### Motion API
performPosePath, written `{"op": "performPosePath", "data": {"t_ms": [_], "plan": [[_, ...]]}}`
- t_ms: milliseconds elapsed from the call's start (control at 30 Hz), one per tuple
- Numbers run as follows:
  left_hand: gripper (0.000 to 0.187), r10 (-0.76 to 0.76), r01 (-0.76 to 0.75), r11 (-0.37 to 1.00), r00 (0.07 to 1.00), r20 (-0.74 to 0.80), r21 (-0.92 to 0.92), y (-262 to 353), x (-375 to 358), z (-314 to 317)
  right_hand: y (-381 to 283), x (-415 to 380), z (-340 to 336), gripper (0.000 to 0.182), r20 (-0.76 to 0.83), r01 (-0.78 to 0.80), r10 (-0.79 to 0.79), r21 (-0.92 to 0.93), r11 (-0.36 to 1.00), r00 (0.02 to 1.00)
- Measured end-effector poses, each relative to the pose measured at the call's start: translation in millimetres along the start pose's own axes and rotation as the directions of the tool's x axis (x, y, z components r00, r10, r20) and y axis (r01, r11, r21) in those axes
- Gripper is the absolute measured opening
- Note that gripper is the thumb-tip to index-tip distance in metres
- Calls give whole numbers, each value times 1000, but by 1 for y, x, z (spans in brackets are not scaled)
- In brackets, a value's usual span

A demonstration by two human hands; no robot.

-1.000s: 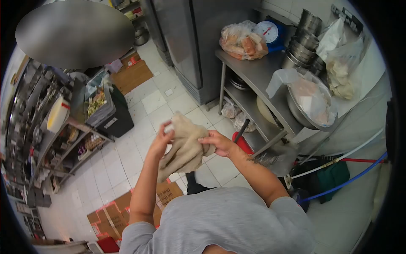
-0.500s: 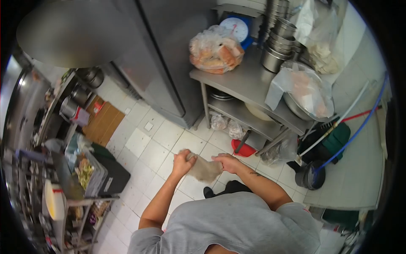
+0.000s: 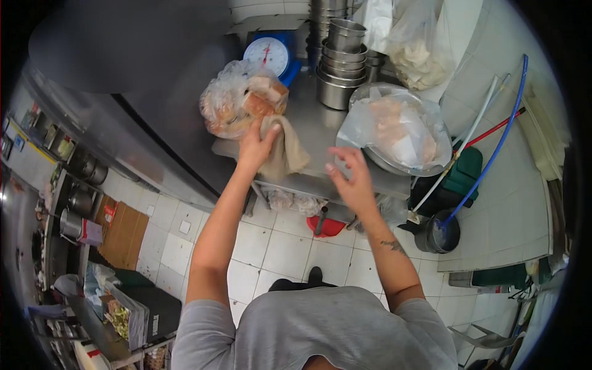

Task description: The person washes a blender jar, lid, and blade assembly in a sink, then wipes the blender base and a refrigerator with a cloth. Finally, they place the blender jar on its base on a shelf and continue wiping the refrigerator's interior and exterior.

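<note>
A beige cloth (image 3: 285, 151) hangs from my left hand (image 3: 258, 147), whose fingers are closed round its upper left part. That hand is at the front edge of the steel table (image 3: 308, 132), right by a clear plastic bag of bread-like chunks (image 3: 243, 98). My right hand (image 3: 351, 179) is free of the cloth, its fingers apart and slightly bent. It hovers at the table's front edge, left of a steel bowl (image 3: 404, 165) lined with plastic and holding something pale pink.
Behind the bag stands a blue dial scale (image 3: 266, 55), beside stacked steel pots (image 3: 342, 68). A red dustpan-like item (image 3: 327, 227) lies under the table. At right, a blue hose (image 3: 493, 148) runs into a dark bucket (image 3: 441, 234). A tall grey cabinet (image 3: 142, 117) borders the left.
Both hands have moved up and forward from over the floor to the steel table. My right hand has let go of the cloth; my left still holds it.
</note>
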State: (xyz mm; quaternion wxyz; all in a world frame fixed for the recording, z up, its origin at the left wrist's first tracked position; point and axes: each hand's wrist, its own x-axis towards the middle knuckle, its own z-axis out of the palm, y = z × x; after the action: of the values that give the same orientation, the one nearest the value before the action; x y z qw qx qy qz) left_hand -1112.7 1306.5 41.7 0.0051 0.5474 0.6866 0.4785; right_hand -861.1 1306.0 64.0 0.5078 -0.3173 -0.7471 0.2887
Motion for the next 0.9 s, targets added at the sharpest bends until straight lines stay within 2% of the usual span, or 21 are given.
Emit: {"op": "performPosePath", "data": {"t_ms": [100,133,200,233,267,333,400,433,500,533,600,700,800,900], "plan": [[42,217,-166,894,973,-78,415,10,7,29,25,41,-26,16,-19,-102,104,74,992,994],[33,306,-253,903,946,-105,348,8,2,42,37,57,-34,15,-26,-145,148,102,984,989],[25,177,-168,984,966,190,-64,-2,-20,58,61,100,-44,14,-105,-98,95,-23,995,990],[20,111,-80,992,924,366,-99,0,-34,60,74,125,-46,14,-142,-66,52,-90,994,989],[14,54,9,993,844,533,-115,1,-48,61,89,151,-47,14,-178,-37,9,-156,987,984],[15,100,221,930,615,782,-293,-27,-81,81,129,201,-48,14,-164,8,-47,-231,973,985],[22,262,171,896,541,799,-409,-41,-106,80,168,248,-46,14,-196,35,-103,-325,945,975],[23,215,241,908,434,875,-342,-50,-111,79,178,268,-46,16,-210,13,-91,-346,938,973],[23,242,139,928,483,841,-347,-83,-126,84,193,306,-42,20,-231,-22,-74,-387,922,970],[23,233,173,918,495,837,-358,-91,-126,78,199,323,-41,24,-246,0,-149,-518,855,958],[25,144,180,953,434,889,-242,-122,-129,74,212,353,-38,33,-229,32,-301,-745,666,926],[27,84,167,971,445,892,-174,-159,-122,66,221,385,-33,40,-277,-108,-311,-877,467,909],[27,59,151,979,436,898,-137,-185,-108,62,226,394,-37,34,-214,-40,-270,-846,532,939],[27,112,120,977,425,898,-178,-200,-90,67,242,409,-57,21,-112,39,-190,-762,646,975]]}}
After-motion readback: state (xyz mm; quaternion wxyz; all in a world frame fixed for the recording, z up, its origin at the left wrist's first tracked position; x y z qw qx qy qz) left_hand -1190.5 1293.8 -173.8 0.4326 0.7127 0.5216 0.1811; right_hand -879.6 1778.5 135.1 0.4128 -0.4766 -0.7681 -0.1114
